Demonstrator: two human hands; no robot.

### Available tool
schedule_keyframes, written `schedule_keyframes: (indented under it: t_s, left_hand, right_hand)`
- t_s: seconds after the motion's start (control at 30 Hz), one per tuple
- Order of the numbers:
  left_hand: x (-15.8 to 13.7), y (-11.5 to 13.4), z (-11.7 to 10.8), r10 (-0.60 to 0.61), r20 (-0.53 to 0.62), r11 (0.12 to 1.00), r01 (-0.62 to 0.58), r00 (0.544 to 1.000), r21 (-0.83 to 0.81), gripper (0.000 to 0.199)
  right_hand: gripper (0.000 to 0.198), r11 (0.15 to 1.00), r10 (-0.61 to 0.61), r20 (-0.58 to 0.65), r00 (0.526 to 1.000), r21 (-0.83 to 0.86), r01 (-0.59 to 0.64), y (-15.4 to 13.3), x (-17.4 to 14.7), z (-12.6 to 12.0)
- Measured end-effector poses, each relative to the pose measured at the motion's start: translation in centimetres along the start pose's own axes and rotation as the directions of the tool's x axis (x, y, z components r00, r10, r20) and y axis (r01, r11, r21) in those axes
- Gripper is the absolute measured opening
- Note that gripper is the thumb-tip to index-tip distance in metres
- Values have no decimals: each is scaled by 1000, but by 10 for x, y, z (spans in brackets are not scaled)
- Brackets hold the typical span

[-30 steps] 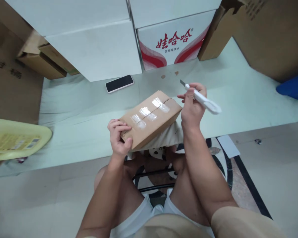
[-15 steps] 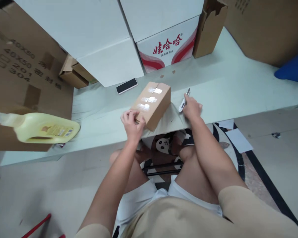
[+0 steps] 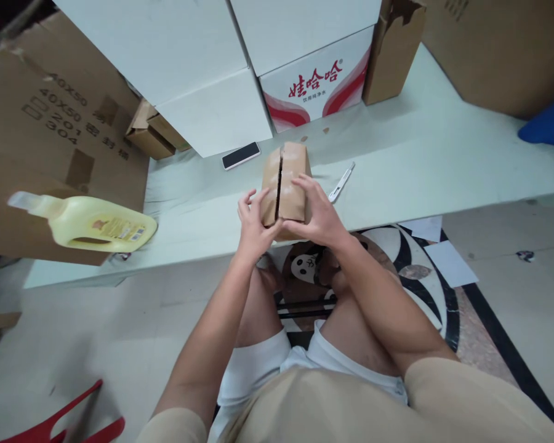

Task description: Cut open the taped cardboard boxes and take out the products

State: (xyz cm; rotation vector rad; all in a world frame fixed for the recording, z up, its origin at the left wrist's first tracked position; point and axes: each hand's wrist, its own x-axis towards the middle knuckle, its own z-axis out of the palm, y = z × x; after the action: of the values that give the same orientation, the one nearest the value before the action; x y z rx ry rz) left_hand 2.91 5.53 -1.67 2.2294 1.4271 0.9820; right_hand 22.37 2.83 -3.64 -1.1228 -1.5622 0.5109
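The green cloth-covered bench [image 3: 410,166] presents, left to right, a yellow plastic bottle [image 3: 99,223], a black-screened phone [image 3: 240,156], the left hand [image 3: 253,230] grasping a brown rectangular cardboard box [image 3: 290,165], top seam parted, near the front edge, the right hand [image 3: 321,216] grasping its opposite side, and a slim white knife [image 3: 341,183].

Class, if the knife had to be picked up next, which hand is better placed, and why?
Probably the right hand: the knife lies on the table on its side of the box, while the left hand is at the opposite side.
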Motion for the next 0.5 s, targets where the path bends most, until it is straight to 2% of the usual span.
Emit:
schedule_keyframes:
  t_s: [0.1,0.13,0.2,0.27,0.33,0.4,0.47,0.5]
  left_hand:
    - [4,-9,6,-209,-29,938,192,978,-289,73]
    - [4,-9,10,-301,-39,883,263,953,-389,69]
    - [4,-7,20,-484,-50,741,379,874,-554,63]
    - [2,-2,30,-606,-43,618,437,794,-654,61]
    - [-3,6,38,-647,-28,566,455,762,-688,60]
    - [-11,16,42,-625,-26,585,447,780,-677,57]
    - [-19,25,40,-549,-61,678,401,834,-616,57]
    - [-22,29,36,-496,-92,739,364,864,-567,63]
  right_hand:
    - [73,992,21,-20,1000,-128,-24,-3,-2,10]
    - [70,991,36,-52,998,-127,-42,-2,-2,13]
    - [63,993,74,-153,985,-74,-86,2,0,14]
    - [52,986,156,-280,947,-8,-165,6,3,13]
    - [41,957,280,-382,880,44,-286,9,4,8]
    - [40,909,408,-431,805,110,-402,12,6,3]
    - [45,866,496,-443,746,191,-462,14,7,-2]
    - [48,856,515,-448,731,223,-466,16,8,-4]
